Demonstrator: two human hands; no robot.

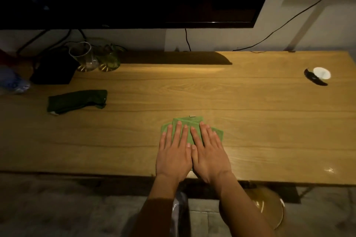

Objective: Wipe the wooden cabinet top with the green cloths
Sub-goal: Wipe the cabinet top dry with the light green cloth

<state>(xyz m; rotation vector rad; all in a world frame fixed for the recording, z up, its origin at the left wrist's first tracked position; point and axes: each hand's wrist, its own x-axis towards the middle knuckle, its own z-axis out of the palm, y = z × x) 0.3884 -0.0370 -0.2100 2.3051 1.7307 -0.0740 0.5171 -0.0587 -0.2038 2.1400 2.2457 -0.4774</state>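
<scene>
**Q:** so where was the light green cloth (189, 121) at that point?

**A:** flat on the wooden table (250, 111), middle, near the front edge. Left hand (173, 152) and right hand (209, 154) lay side by side on it, thumbs touching, fingers (178, 131) straight, slightly spread, pressing down. A folded dark green cloth (77, 100) sat well off to the left.

your wooden tabletop (250, 121) carries a light green cloth (187, 120) near its front edge, a folded dark green cloth (77, 101) at left, a black box (54, 71), a clear glass (83, 57) and a green glass (109, 59) at back left, and a white disc (321, 72) just beside a black object (315, 80) at right.
</scene>
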